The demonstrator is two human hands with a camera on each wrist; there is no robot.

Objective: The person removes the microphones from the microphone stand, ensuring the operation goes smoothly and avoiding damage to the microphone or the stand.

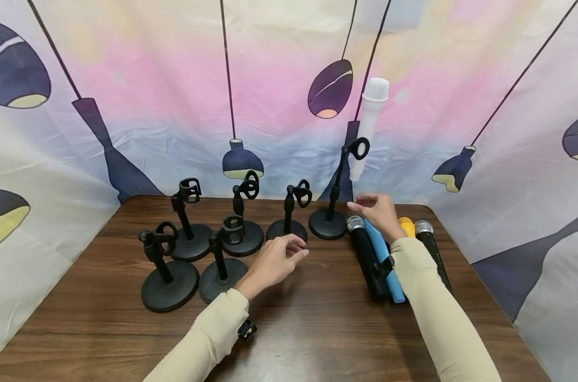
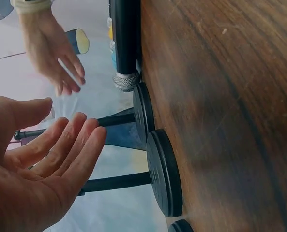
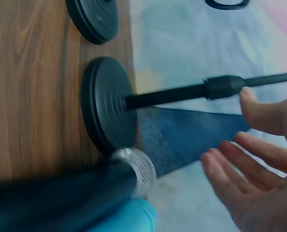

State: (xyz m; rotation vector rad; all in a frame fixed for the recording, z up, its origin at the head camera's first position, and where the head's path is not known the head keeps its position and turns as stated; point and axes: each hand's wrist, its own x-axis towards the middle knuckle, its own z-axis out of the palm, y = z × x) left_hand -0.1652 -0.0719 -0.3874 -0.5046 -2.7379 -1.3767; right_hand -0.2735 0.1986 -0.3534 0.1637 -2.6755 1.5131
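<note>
A white microphone [image 1: 372, 109] leans upright in the clip of the tallest black microphone stand [image 1: 334, 191], at the back right of the table. My right hand [image 1: 377, 212] is just right of that stand, fingers loosely bent and holding nothing. In the right wrist view, its thumb overlaps the stand's collar [image 3: 223, 88]. Below this hand lie a black microphone with a silver head [image 1: 365, 260] and a blue microphone [image 1: 378, 241]. My left hand [image 1: 274, 260] hovers in front of a shorter stand [image 1: 289, 212], relaxed, with nothing between thumb and fingers.
Several more black stands with round bases, among them a front left one [image 1: 169, 286], fill the table's left half. Past the right forearm lie a yellow microphone [image 1: 405, 225] and a dark one [image 1: 432, 246]. A printed cloth [image 1: 279, 95] hangs behind the wooden table [image 1: 313, 329].
</note>
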